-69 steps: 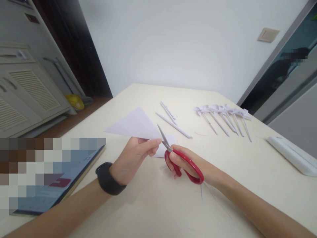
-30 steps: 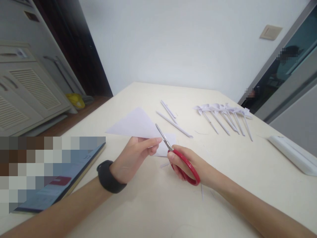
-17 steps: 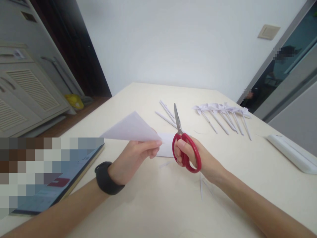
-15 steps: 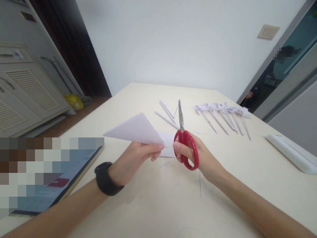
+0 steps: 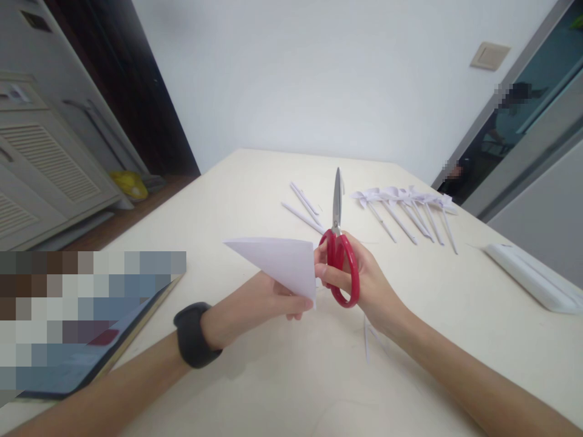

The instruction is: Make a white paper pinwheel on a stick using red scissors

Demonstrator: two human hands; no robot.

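Note:
My left hand (image 5: 273,297), with a dark band on the wrist, pinches a folded white paper triangle (image 5: 282,261) near its lower right corner. The triangle is held above the table, its long point toward the left. In my right hand (image 5: 364,273) is a pair of red-handled scissors (image 5: 337,237), blades together and pointing up and away from me. The paper's right edge is close beside the scissors' handles; whether my right fingertips touch it I cannot tell. Beyond the hands lie several rolled paper sticks (image 5: 303,215).
Several white paper pinwheels (image 5: 405,206) on sticks lie in a row at the back right. A long pale object (image 5: 528,276) rests at the right edge. A tablet (image 5: 104,346) stands at the left. Thin paper scraps (image 5: 366,340) lie near my right wrist. A person is beyond the doorway.
The paper triangle has turned, its right edge now upright, and moved right and down with my left hand. The scissors have shifted slightly and point more straight up.

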